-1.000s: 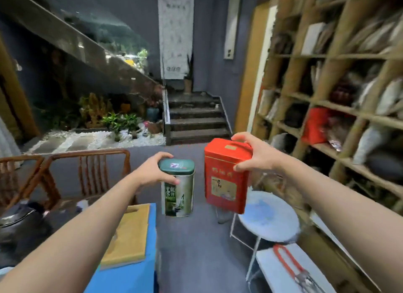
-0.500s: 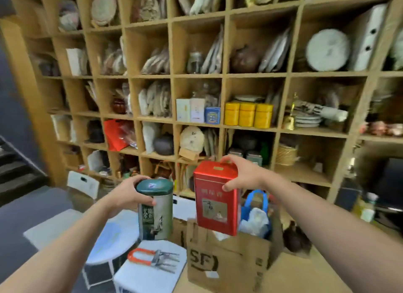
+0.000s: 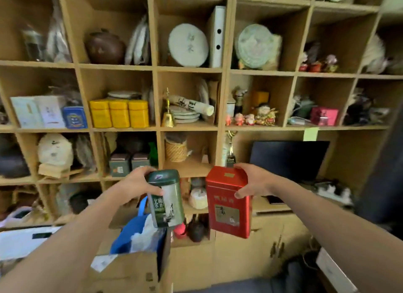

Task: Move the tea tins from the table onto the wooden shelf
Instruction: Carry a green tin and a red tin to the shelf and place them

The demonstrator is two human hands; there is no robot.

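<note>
My left hand [image 3: 137, 184] grips a green tea tin [image 3: 166, 202] by its lid end, holding it upright in the air. A red rectangular tea tin [image 3: 229, 203] hangs from my right hand [image 3: 254, 181], which grips its top. Both tins float side by side, slightly apart, in front of the wooden shelf [image 3: 187, 128]. Directly behind them is a compartment holding a woven basket [image 3: 176, 151] with bare board beside it. Three yellow tins [image 3: 119, 113] and two dark tins [image 3: 129, 164] stand in compartments to the left.
The shelf's cubbies hold tea cakes, a brown pot [image 3: 104, 47], figurines and boxes. A dark monitor [image 3: 287, 159] sits in the wide bay at right. Below me stand a cardboard box [image 3: 130, 273] and a blue bag [image 3: 135, 229]. Cabinet doors [image 3: 261, 244] run under the shelf.
My view has swung right from the stairs and stool to face the shelf head-on and closer. Both hands kept their grip on the tins and carried them toward the shelf.
</note>
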